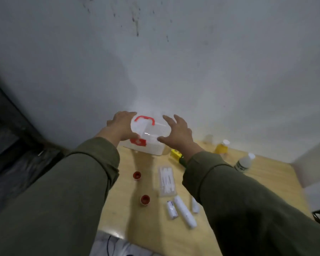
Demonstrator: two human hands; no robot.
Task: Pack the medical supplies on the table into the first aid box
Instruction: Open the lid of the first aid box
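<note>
So both hands are up at the first aid box (144, 145), which sits at the far edge of the bench (148, 228), centre of the frame, right against the wall. The left hand (121, 126) is clamped on the left end of the clear lid (151, 129), thumb in front and fingers curled over the back. The right hand (177, 134) is spread wide at the lid's right end, thumb touching the front edge; I can't tell if it's really gripping yet. The lid looks tilted up off the base, so my guess is it's being opened or lifted off. The key thing: the box's long axis runs left to right across the frame, and the hands bracket it, one per end, about equally near. Everything to pack lies lower in the frame, nearer the person: two red caps (137, 176), a clear swab pack (167, 180), white tubes (185, 211), and bottles (244, 162) off at right. The right hand seems closer to most of it.
</note>
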